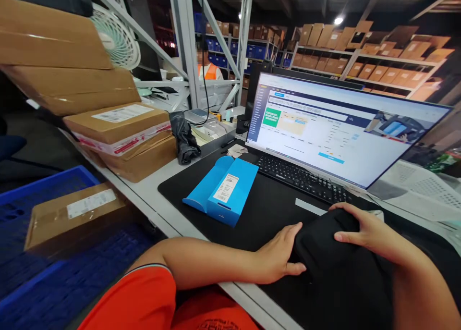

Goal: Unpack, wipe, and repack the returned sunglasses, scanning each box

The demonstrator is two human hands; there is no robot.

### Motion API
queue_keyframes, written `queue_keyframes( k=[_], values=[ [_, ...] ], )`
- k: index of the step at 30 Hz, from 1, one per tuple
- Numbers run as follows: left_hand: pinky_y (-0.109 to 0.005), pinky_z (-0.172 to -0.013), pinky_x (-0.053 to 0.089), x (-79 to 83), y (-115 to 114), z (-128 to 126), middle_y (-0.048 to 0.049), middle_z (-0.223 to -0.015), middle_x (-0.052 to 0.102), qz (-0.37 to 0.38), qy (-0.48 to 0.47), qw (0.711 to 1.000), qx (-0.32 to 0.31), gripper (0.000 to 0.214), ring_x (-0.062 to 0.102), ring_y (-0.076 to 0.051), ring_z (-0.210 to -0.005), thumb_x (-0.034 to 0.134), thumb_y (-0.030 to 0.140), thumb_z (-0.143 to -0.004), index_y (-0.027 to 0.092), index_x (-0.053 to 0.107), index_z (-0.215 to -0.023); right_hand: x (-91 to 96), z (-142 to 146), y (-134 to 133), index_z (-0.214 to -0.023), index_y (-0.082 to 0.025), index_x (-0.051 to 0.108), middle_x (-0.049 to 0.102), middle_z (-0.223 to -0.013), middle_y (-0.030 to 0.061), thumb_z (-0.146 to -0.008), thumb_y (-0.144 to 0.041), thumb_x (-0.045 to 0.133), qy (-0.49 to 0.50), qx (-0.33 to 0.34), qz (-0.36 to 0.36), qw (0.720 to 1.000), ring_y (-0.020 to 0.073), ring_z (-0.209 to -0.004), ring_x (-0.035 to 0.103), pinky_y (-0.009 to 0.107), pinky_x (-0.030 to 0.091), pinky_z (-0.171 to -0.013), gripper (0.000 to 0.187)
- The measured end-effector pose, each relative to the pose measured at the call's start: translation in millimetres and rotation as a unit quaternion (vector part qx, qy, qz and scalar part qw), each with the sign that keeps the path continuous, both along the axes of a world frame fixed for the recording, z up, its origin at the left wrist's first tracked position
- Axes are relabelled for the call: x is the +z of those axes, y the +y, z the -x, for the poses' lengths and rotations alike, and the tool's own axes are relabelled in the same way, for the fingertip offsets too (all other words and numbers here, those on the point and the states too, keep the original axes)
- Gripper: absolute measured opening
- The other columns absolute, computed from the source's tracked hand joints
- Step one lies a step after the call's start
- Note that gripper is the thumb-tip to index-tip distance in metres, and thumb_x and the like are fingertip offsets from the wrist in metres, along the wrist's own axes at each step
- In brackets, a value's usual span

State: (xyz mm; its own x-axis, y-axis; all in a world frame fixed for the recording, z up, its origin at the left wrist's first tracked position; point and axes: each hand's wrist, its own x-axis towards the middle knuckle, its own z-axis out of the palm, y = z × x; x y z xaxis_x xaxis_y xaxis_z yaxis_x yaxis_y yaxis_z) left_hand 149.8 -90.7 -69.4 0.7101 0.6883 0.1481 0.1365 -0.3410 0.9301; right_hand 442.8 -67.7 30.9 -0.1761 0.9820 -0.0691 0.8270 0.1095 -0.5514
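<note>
A soft-looking black case (pixel 320 241) is between my two hands over the black desk mat. My right hand (pixel 362 228) grips its right end, with the thumb on the near face and the fingers over the top. My left hand (pixel 277 255) holds the left end, thumb low and fingers higher up. Farther left on the mat lies a flat blue box (pixel 239 174) with its flap folded out and a white printed label (pixel 226 189). The case's underside is hidden.
Behind the mat stand a monitor (pixel 309 142) and a black keyboard (pixel 298 176). Cardboard boxes (pixel 118 128) and a crumpled black bag (pixel 183 138) sit left. Below is a blue crate (pixel 72 176) holding a carton (pixel 75 219). A person in an orange vest (pixel 212 72) is beyond the frame.
</note>
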Motion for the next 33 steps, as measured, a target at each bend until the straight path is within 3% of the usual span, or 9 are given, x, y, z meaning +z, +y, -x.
queue_keyframes(
  k=[5,8,10,13,17,20,25,29,33],
  values=[
    [-0.054,-0.113,0.044,5.1,-6,0,-0.0198,-0.169,0.010,0.104,-0.195,0.975,0.030,0.102,0.032,-0.038,-0.150,0.070,0.058,-0.086,0.029,0.010,-0.163,35.1,19,-32,-0.120,-0.035,0.069,0.074,-0.123,0.0054,-0.056,-0.063,0.084,0.027,-0.113,-0.166,0.979,0.0392,-0.110,0.069,0.051,0.057,-0.094,0.071],
    [-0.056,-0.101,0.052,17.7,-2,-7,-0.0216,-0.158,0.036,0.266,-0.309,0.912,0.041,0.099,0.061,-0.036,-0.126,0.061,0.071,-0.085,0.033,0.011,-0.162,43.8,44,-45,-0.115,-0.036,0.070,0.074,-0.118,0.0070,-0.055,-0.073,0.080,0.031,-0.235,-0.249,0.939,0.0424,-0.106,0.068,0.059,0.053,-0.095,0.071],
    [-0.056,-0.097,0.054,27.2,4,-9,-0.0199,-0.138,0.059,0.367,-0.349,0.862,0.027,0.091,0.070,-0.035,-0.111,0.054,0.078,-0.084,0.027,0.033,-0.156,38.5,68,-47,-0.119,-0.033,0.067,0.073,-0.121,0.0088,-0.062,-0.072,0.078,0.037,-0.272,-0.310,0.910,0.0408,-0.110,0.067,0.058,0.051,-0.099,0.070],
    [-0.052,-0.104,0.050,36.8,15,-8,-0.0166,-0.122,0.070,0.419,-0.436,0.795,0.050,0.078,0.070,-0.032,-0.109,0.046,0.079,-0.089,0.018,0.060,-0.135,18.2,108,-43,-0.124,-0.027,0.060,0.069,-0.128,0.0117,-0.073,-0.061,0.079,0.021,-0.235,-0.417,0.878,0.0374,-0.118,0.063,0.057,0.048,-0.103,0.065],
    [-0.049,-0.111,0.046,42.2,27,-1,-0.0116,-0.132,0.068,0.449,-0.502,0.730,0.113,0.067,0.064,-0.027,-0.121,0.036,0.070,-0.098,0.023,0.057,-0.139,-8.0,147,-40,-0.125,-0.028,0.049,0.061,-0.129,0.0155,-0.080,-0.040,0.080,-0.048,-0.126,-0.516,0.846,0.0360,-0.118,0.059,0.059,0.047,-0.102,0.057],
    [-0.051,-0.116,0.042,45.7,32,5,-0.0145,-0.136,0.066,0.473,-0.501,0.719,0.094,0.083,0.055,-0.032,-0.135,0.031,0.080,-0.092,0.019,0.056,-0.141,-17.5,163,-48,-0.124,-0.027,0.046,0.055,-0.124,0.0161,-0.081,-0.032,0.079,-0.059,-0.112,-0.519,0.845,0.0364,-0.115,0.056,0.061,0.048,-0.098,0.054],
    [-0.050,-0.119,0.039,51.7,37,13,-0.0152,-0.132,0.069,0.491,-0.477,0.721,0.101,0.072,0.055,-0.034,-0.136,0.060,0.064,-0.091,0.015,0.053,-0.144,-19.4,171,-63,-0.134,-0.031,0.048,0.047,-0.136,0.0150,-0.083,-0.032,0.077,-0.018,-0.054,-0.394,0.917,0.0366,-0.123,0.053,0.058,0.054,-0.098,0.058],
    [-0.046,-0.116,0.043,58.8,46,16,-0.0156,-0.125,0.073,0.548,-0.434,0.703,0.127,0.054,0.063,-0.030,-0.127,0.051,0.044,-0.100,0.010,0.054,-0.142,-10.0,156,-63,-0.150,-0.037,0.041,0.050,-0.143,0.0125,-0.092,-0.012,0.060,-0.043,0.047,-0.323,0.944,0.0289,-0.117,0.061,0.048,0.060,-0.095,0.066],
    [-0.045,-0.112,0.047,62.5,52,16,-0.0163,-0.120,0.074,0.578,-0.402,0.702,0.105,0.056,0.066,-0.031,-0.122,0.044,0.050,-0.101,0.009,0.060,-0.136,3.0,139,-61,-0.149,-0.032,0.046,0.054,-0.145,0.0108,-0.094,-0.010,0.060,-0.054,0.120,-0.303,0.944,0.0244,-0.124,0.061,0.039,0.059,-0.100,0.061]
  ],
)
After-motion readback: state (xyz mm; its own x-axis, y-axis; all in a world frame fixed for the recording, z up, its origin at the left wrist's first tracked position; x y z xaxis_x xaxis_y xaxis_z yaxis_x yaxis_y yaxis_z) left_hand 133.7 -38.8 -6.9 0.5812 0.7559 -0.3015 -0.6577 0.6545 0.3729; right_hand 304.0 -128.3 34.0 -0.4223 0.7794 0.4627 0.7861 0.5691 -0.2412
